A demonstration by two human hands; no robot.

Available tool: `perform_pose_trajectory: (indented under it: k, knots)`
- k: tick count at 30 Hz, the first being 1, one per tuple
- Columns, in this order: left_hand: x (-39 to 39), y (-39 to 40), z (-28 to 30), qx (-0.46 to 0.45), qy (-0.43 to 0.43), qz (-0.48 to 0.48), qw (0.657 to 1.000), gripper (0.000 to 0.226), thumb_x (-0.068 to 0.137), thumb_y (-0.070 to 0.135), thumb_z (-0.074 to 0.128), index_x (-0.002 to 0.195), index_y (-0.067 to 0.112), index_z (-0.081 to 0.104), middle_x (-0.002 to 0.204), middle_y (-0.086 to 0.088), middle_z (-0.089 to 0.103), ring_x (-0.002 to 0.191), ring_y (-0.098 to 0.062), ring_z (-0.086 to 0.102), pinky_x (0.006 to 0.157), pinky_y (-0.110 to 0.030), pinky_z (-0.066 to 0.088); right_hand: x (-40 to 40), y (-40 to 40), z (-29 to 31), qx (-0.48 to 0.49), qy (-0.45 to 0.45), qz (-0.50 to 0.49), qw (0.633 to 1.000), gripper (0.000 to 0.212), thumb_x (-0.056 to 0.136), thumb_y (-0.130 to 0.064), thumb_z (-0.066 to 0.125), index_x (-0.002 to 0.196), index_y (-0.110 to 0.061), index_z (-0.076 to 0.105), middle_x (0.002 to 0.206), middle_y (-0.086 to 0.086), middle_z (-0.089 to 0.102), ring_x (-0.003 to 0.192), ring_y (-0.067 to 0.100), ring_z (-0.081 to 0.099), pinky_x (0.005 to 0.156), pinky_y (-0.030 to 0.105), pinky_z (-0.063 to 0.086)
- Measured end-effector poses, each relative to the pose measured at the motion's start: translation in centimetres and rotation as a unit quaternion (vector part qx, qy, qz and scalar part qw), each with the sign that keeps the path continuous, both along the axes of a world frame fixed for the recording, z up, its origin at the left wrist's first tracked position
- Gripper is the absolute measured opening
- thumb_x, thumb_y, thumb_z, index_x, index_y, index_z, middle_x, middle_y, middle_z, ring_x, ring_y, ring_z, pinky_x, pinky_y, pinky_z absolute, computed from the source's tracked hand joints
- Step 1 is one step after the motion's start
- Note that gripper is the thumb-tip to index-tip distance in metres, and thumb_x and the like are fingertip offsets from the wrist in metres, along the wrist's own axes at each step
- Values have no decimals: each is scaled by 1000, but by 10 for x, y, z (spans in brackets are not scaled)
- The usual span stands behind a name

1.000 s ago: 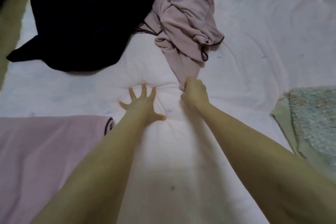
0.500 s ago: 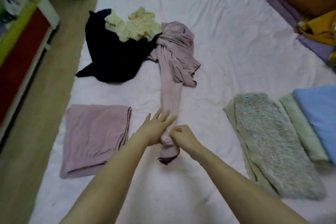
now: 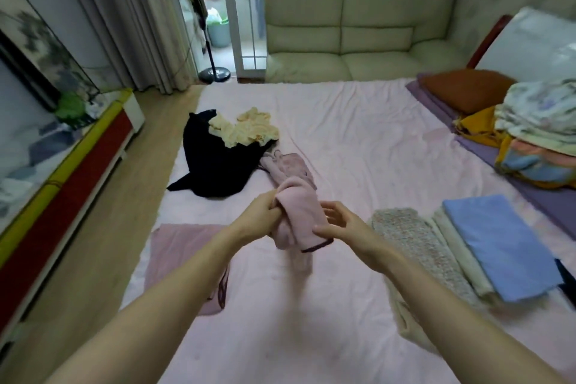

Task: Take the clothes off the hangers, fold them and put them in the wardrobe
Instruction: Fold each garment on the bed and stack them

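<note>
Both bare arms reach out over a bed covered by a pale pink sheet [image 3: 358,140]. The left hand [image 3: 260,217] is closed in a fist around the upper edge of a dusty-pink garment [image 3: 299,218], which is lifted off the sheet in front of the person; its far end trails back onto the bed, and a dark-trimmed hem hangs at its lower right. The right hand [image 3: 338,223] is at the garment's right side with the fingers curled and partly spread; the thumb seems to touch the cloth, but motion blur makes it hard to say whether it truly grips. Beyond the hands, a black garment [image 3: 215,165] lies spread on the sheet with a crumpled pale yellow garment [image 3: 246,131] on its far edge, just beside the trailing pink cloth. A folded mauve piece [image 3: 184,246] lies flat on the sheet under the left forearm. To the right sit folded items side by side: a speckled grey-green knit [image 3: 417,246], a cream piece [image 3: 458,252] and a blue one [image 3: 498,243]. At the bed's far right are a rust-brown pillow [image 3: 464,87] and a stack of folded bedding [image 3: 539,134]. Past the foot of the bed stand a cream sofa [image 3: 358,34] and a standing fan [image 3: 202,9].
</note>
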State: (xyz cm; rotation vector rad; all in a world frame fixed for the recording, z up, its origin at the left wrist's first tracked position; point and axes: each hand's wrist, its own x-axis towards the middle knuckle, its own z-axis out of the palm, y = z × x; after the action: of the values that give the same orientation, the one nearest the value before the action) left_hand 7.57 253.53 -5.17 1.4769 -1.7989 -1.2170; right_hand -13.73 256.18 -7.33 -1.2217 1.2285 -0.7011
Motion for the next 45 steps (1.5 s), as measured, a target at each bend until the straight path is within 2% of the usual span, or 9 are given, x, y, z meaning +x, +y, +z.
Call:
perform_pose_trajectory:
  k: [6, 11, 16, 28, 32, 35, 40, 43, 45]
  knots:
    - [9, 40, 38, 133, 95, 46, 985, 23, 96, 7, 38, 98, 13, 60, 82, -4, 64, 63, -10, 65, 47, -25, 51, 27, 32, 20, 27, -48, 49, 997, 66, 71, -36, 82, 115, 6, 58, 114, 20, 65, 107, 18, 62, 104, 41, 45]
    - [56, 41, -9, 171, 10, 153, 973, 43, 83, 3, 42, 125, 10, 51, 111, -26, 61, 92, -41, 67, 61, -52, 59, 63, 46, -8, 64, 12, -71, 995, 10, 87, -13, 67, 94, -6, 66, 83, 10, 70, 77, 20, 69, 86, 37, 55]
    - [87, 44, -66, 142, -98, 253, 952, 26, 81, -3, 50, 105, 5, 55, 99, -18, 62, 95, -28, 61, 77, -37, 55, 62, 50, -57, 102, 125, -78, 984, 8, 92, -3, 53, 93, -2, 61, 85, 15, 64, 69, 22, 61, 61, 24, 47]
    - [9, 58, -288, 129, -323, -95, 933, 33, 90, 17, 50, 121, 14, 59, 121, -13, 62, 111, -32, 58, 92, -37, 47, 5, 1, -259, 113, 395, 28, 911, 41, 85, -8, 59, 125, -4, 52, 120, 15, 60, 105, 31, 58, 83, 32, 46]
    - [-24, 100, -364, 9, -431, -324, 842, 61, 85, 38, 61, 138, 15, 41, 144, -12, 40, 137, -31, 30, 110, -41, 27, -1, -7, -329, 134, 399, 35, 906, 72, 78, -19, 67, 141, -7, 34, 134, 15, 47, 120, 35, 49, 94, 39, 46]
    - [-31, 125, -405, -28, -492, -395, 775, 101, 81, 46, 67, 154, 15, 3, 160, -16, 4, 147, -36, 4, 118, -53, 5, -1, -10, -364, 132, 372, 45, 918, 45, 66, -35, 69, 102, -11, 56, 96, 8, 57, 87, 28, 55, 71, 33, 46]
    - [-10, 114, -417, -82, -389, -243, 885, 20, 85, 11, 49, 98, 10, 64, 90, -12, 65, 86, -33, 65, 99, -47, 43, -7, -10, -379, 78, 314, -57, 945, 40, 89, -13, 55, 58, -18, 29, 58, -2, 32, 58, 17, 29, 54, 32, 24]
    - [9, 97, -383, 77, -228, 3, 971, 24, 100, 22, 44, 101, 5, 61, 102, -16, 66, 97, -34, 60, 79, -36, 39, -20, -11, -346, 120, 263, -198, 936, 36, 89, -10, 49, 61, -18, 28, 61, -1, 28, 58, 16, 25, 49, 30, 21]
    - [25, 77, -342, 108, -151, 187, 965, 35, 103, 25, 40, 100, -3, 61, 102, -25, 65, 97, -39, 60, 75, -35, 36, -29, -15, -316, 129, 249, -273, 920, 32, 88, -9, 47, 61, -15, 32, 62, 2, 31, 63, 21, 28, 52, 34, 25]
